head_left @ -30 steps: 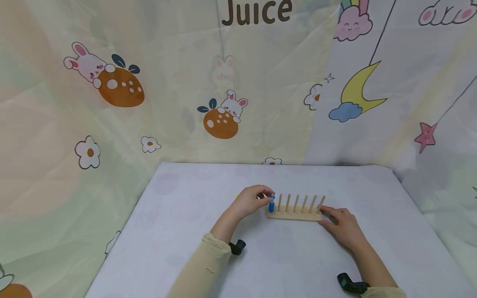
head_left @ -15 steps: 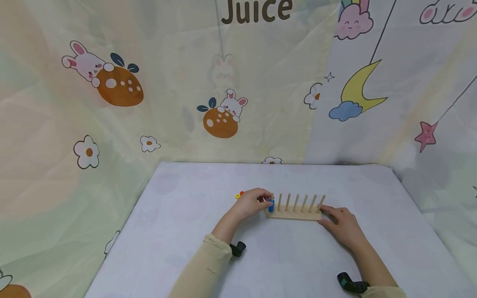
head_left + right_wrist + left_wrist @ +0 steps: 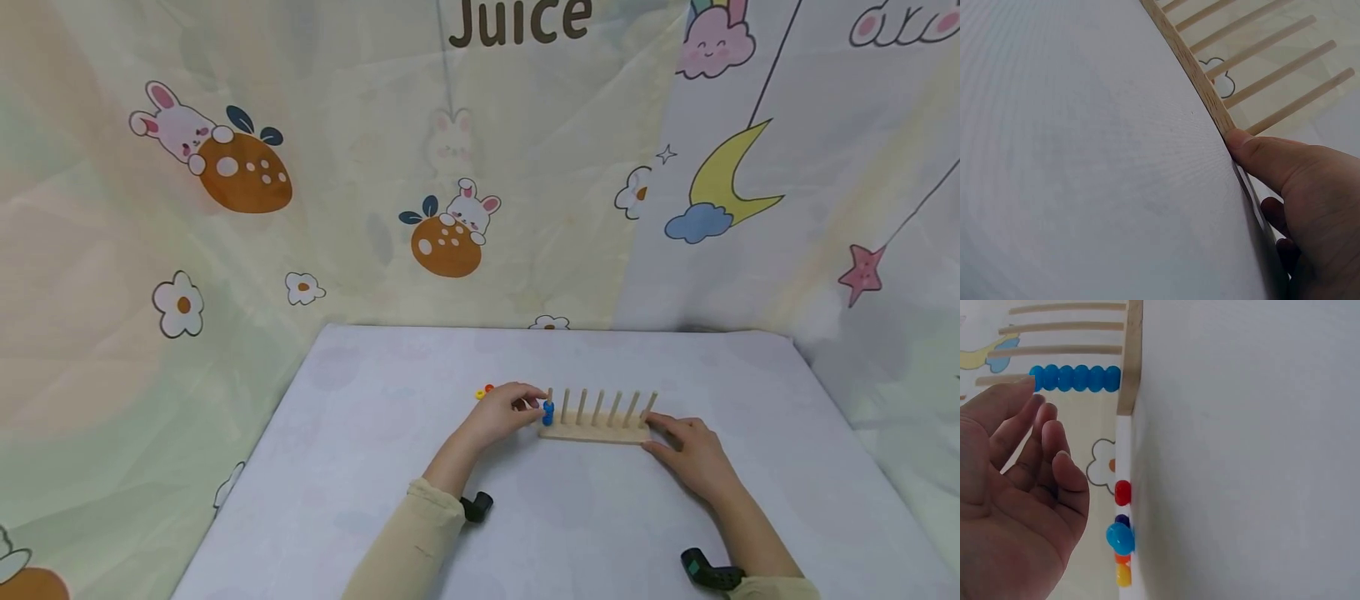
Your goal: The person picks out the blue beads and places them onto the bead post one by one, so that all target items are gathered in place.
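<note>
A wooden peg board (image 3: 592, 432) with a row of upright pegs stands on the table. Several blue beads (image 3: 1079, 379) are stacked on its leftmost peg, down against the base. My left hand (image 3: 501, 411) is beside that peg; in the left wrist view its thumb tip overlaps the top bead, and the other fingers are loosely bent, apart from the stack. The right hand (image 3: 692, 454) pinches the board's right end, thumb on the near edge of the base. Its other fingers are partly hidden behind the end.
Loose beads lie on the table behind the left hand: a red bead (image 3: 1122, 492), a blue bead (image 3: 1120, 539), a yellow bead (image 3: 1124, 575), and orange and dark purple ones partly hidden. A printed cloth (image 3: 337, 167) hangs behind the table (image 3: 585, 533).
A blue bead has slid down the leftmost peg onto the stack. My left hand came down with it, and its fingers now stand apart from the stack. The right hand keeps its hold.
</note>
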Demonstrator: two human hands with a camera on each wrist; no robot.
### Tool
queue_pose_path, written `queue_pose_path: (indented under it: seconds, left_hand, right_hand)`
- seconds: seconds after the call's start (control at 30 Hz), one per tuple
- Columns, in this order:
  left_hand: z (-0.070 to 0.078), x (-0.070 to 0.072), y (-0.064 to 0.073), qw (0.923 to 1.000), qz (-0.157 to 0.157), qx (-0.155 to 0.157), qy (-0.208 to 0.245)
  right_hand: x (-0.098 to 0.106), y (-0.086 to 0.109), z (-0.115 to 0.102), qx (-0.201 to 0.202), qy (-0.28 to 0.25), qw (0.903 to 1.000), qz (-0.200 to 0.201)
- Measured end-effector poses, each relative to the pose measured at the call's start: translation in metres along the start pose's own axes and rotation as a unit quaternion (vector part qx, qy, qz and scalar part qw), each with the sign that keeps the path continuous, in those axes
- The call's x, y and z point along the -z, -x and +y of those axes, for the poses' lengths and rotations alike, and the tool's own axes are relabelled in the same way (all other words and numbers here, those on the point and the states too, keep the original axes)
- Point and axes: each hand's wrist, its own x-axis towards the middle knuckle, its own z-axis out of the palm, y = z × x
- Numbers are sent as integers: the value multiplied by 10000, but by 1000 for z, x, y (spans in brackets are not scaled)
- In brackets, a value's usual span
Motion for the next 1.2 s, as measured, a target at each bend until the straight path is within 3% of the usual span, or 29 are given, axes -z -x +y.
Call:
queue_pose_path:
  seconds: [0.7, 1.2]
  left_hand:
    - [-57, 28, 33, 9940, 838, 688, -152]
    - [-62, 26, 29, 9929, 746, 674, -635]
  right_hand:
    - [0, 0, 1, -78, -14, 9999, -107]
    - [2, 0, -1, -78, -12, 9999, -77]
